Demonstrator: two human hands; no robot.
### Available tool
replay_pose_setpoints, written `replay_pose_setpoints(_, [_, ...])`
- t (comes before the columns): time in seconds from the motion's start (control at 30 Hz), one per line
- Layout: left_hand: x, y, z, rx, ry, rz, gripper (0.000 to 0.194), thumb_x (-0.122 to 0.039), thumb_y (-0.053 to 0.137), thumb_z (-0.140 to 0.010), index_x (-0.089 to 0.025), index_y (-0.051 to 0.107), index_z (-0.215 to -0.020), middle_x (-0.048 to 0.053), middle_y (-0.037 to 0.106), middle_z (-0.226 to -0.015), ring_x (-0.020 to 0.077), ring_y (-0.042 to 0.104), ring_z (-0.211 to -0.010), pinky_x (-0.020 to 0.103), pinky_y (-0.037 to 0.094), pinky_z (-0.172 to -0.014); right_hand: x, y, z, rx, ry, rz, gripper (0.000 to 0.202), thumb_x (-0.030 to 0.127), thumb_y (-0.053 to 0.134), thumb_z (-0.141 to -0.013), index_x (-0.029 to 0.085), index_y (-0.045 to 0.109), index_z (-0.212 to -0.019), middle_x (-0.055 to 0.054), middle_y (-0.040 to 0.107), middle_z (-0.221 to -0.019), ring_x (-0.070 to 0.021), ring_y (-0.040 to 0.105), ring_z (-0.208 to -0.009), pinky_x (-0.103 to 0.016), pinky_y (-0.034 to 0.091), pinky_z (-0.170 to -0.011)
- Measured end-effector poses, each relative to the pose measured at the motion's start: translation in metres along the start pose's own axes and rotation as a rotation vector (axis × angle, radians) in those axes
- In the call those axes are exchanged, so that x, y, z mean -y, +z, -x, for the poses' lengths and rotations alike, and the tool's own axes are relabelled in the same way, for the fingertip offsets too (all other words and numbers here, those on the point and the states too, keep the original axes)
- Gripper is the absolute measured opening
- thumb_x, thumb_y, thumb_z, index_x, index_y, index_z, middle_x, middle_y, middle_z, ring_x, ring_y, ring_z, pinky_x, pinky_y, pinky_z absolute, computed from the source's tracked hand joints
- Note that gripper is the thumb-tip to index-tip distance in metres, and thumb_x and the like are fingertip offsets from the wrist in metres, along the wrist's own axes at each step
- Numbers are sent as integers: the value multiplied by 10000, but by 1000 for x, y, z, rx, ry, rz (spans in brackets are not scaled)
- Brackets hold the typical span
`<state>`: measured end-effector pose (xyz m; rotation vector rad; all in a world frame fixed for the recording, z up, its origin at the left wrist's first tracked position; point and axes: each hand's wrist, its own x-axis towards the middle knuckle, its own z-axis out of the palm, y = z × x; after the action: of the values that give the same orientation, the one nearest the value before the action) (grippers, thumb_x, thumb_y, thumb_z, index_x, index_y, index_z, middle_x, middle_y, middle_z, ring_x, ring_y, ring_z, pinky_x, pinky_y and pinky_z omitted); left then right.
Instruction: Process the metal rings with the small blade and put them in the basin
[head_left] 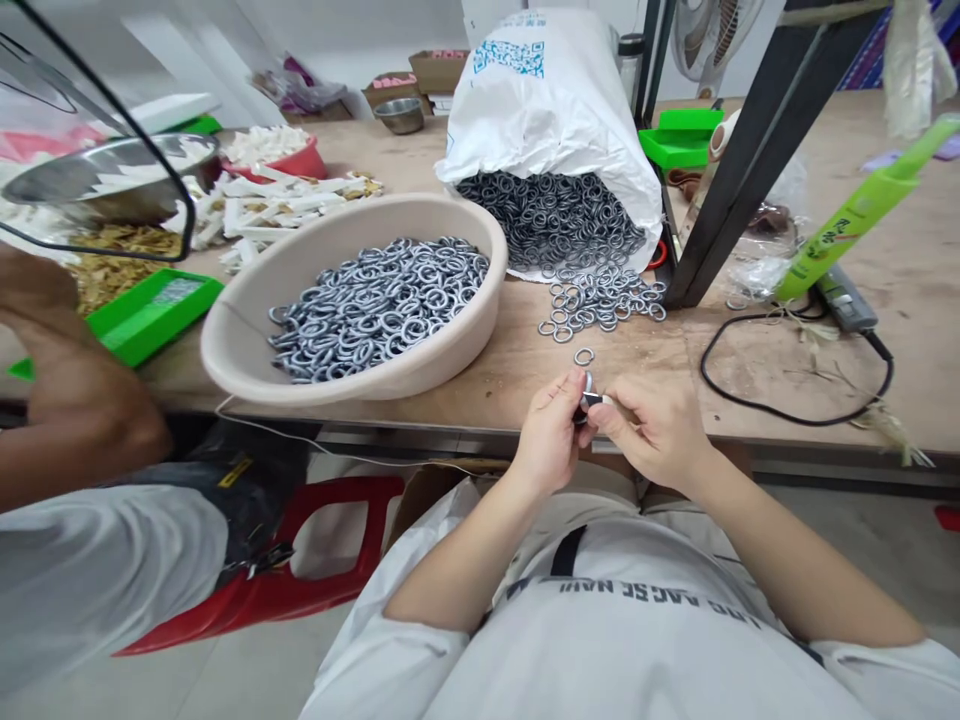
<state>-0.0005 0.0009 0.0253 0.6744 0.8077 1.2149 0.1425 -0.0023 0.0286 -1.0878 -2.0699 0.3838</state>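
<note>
Head view, left fingers (568, 389) closed, pinching ring (589, 380)

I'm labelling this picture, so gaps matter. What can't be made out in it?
All in the head view:
Dark piece: mostly hidden by left hand and right hand.
Floor of the basin: buried under rings.
Depth of the white sack: screened by its plastic.
Fan: cut off by the top edge.

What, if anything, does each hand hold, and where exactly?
Left hand: a grey ring, by its edge. Right hand: apparently a dark piece; grip unclear.
</note>
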Motion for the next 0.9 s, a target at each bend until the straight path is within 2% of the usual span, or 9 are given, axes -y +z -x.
replay_pose_setpoints(0.2, [3,-5,0,24,-13,-36,452,-529,688,-825,-174,454,-675,-72,378,-517,39,314,-404,173,227,-376,-1,0,0,40,8,-1,388,428,491,-986,190,517,-680,12,525,-618,-107,446,-561,-281,269,-577])
replay_pose_setpoints(0.4, [-2,-12,10,230,-45,-108,442,-494,614,-896,-157,475,-647,-27,479,-547,45,395,-426,172,280,-405,-43,5,-20,32,361,62,474,530,383,-1010,202,547,-709,9,535,-611,-144,504,-604,-269,301,-582])
replay_pose_setpoints(0.5, [-8,-24,7,159,-20,-103,384,-457,608,-910,-148,531,-694,-12,556,-609,51,476,-431,171,361,-422,-52,16,-37,138,301,169,315,478,462,-993,225,649,-984,-33,687,-894,-195,621,-813,-277,364,-661])
replay_pose_setpoints(0.57, [-12,-34,3,92,-3,-95,300,-424,630,-902,-139,617,-809,7,621,-695,64,550,-478,171,434,-451,-49,25,-48,212,252,276,280,432,561,-950,235,640,-1133,-71,692,-1095,-238,644,-936,-297,391,-706])
replay_pose_setpoints(0.63, [-15,-43,-1,42,-3,-81,264,-380,658,-885,-147,669,-1009,22,664,-785,82,613,-555,179,507,-494,-47,33,-58,282,269,388,287,394,607,-921,209,648,-1137,-110,683,-1144,-271,653,-954,-319,406,-716])
replay_pose_setpoints(0.7, [-18,-51,-4,-10,-11,-51,326,-322,694,-851,-166,657,-1135,26,681,-858,98,646,-615,198,554,-521,-48,37,-64,314,295,450,266,354,578,-936,188,657,-1128,-131,687,-1136,-285,658,-951,-336,419,-729])
replay_pose_setpoints(0.8, [-19,-56,-8,-88,-48,20,279,-272,715,-796,-151,666,-1043,22,672,-878,107,654,-630,206,557,-490,-55,36,-62,257,287,448,298,341,512,-969,180,641,-1185,-136,692,-1141,-288,653,-984,-348,431,-770])
replay_pose_setpoints(0.9, [-17,-54,-14,-129,-100,92,233,-278,725,-769,-138,654,-942,10,643,-843,88,627,-605,166,484,-429,-61,35,-57,196,276,424,321,370,481,-984,179,634,-1191,-139,689,-1149,-287,646,-994,-349,432,-770])
